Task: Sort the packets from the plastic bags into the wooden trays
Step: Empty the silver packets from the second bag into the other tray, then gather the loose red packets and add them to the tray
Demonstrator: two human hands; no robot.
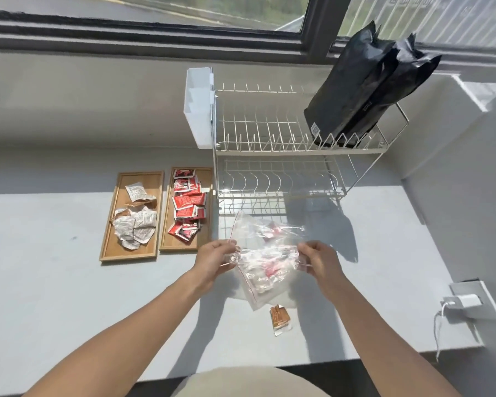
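Note:
Both hands hold one clear plastic bag (265,263) above the counter, with a few red and white packets inside it. My left hand (214,260) pinches its left edge and my right hand (320,260) pinches its right edge. Another clear plastic bag (258,227) lies on the counter just beyond. The left wooden tray (152,179) holds white and brown packets (135,222). The right wooden tray (205,179) holds red packets (188,207). A brown packet (279,319) lies loose on the counter below the held bag.
A white wire dish rack (284,156) stands behind the bags, with two black pouches (364,90) on its top shelf and a white plastic holder (198,107) on its left side. A wall socket with a white charger (464,303) sits at the right.

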